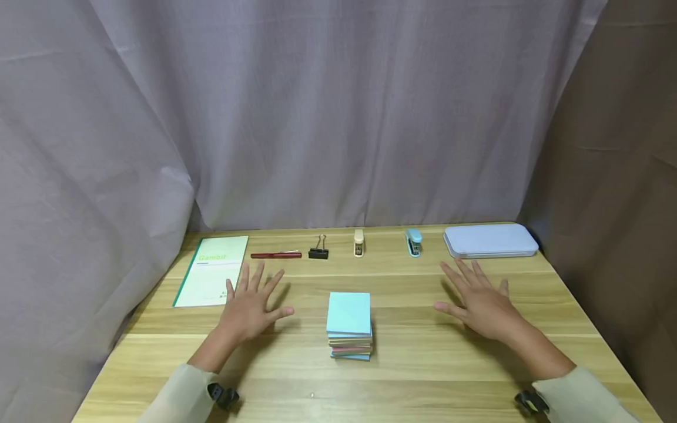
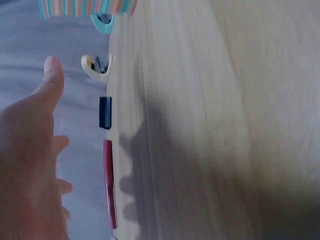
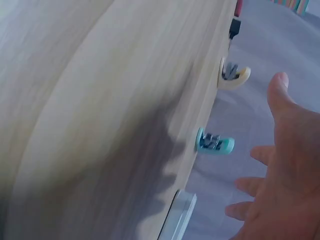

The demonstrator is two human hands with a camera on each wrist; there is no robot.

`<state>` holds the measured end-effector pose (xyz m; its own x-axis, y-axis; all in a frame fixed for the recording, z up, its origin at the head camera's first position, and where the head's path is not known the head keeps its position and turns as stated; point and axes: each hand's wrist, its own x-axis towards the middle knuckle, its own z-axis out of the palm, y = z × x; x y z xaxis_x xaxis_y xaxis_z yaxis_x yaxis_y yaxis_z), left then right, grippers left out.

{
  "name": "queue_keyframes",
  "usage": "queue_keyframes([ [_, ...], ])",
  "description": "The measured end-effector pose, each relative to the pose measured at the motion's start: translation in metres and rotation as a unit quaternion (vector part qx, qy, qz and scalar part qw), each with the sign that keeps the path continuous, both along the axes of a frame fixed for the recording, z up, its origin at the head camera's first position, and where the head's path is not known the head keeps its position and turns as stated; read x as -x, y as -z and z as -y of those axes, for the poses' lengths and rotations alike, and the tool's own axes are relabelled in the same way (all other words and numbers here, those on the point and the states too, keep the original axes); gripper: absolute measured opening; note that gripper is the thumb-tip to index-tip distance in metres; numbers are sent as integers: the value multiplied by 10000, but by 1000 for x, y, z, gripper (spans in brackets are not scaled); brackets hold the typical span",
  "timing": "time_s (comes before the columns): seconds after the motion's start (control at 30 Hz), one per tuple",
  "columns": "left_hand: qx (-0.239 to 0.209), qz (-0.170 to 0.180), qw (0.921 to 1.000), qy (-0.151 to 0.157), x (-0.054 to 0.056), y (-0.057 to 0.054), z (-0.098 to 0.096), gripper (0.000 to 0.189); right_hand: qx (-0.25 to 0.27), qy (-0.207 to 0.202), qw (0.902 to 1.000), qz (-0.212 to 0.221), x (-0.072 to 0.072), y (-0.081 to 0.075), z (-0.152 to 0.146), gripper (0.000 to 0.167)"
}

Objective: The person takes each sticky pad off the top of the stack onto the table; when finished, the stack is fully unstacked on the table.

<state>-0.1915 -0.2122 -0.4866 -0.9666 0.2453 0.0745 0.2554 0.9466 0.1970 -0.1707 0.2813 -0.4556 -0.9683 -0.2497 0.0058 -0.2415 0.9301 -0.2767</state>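
apparently left grip (image 1: 245, 313) and right grip (image 1: 483, 310) empty, fingers spread apart; paper stack (image 1: 349, 315) between them on bench (image 1: 404, 376), layers uneven; probably best handled level, both sides steadied

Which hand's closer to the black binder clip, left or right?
Left. The left hand is just left of the black binder clip and nearer the person, not touching it; the right hand is well to its right, beyond the blue stapler.
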Motion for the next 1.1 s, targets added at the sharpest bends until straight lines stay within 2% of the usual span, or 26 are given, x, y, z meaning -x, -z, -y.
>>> queue_keyframes([
  [0.1,-144,78,9997,165,-5,-2,-5,92,142,-174,9997,-39,-1,-2,9,92],
  [0.23,-622,329,9963,502,-14,-5,-15,96,282,-446,9986,-26,-4,-3,27,91],
  [0.3,-924,474,9920,713,-18,-5,-22,98,359,-597,9976,11,-6,-4,38,91],
  [0.4,-1532,738,9799,1043,-25,-7,-33,100,547,-834,9950,63,-10,-8,55,92],
  [0.47,-1994,982,9667,1269,-28,-9,-41,100,697,-1016,9923,106,-13,-11,68,92],
  [0.63,-3081,1710,9225,1579,-39,-13,-60,103,1027,-1512,9828,280,-18,-19,96,93],
  [0.73,-3564,1942,8999,1594,-43,-12,-72,106,1241,-1817,9744,467,-18,-23,110,93],
  [0.83,-4108,2051,8739,1594,-46,-8,-83,110,1416,-2017,9669,666,-19,-26,121,95],
  [0.97,-4797,2139,8385,1453,-49,0,-95,112,1621,-2064,9608,891,-22,-28,133,100],
  [1.1,-5219,2103,8186,1154,-50,7,-101,109,1772,-2046,9583,916,-23,-28,139,103],
])
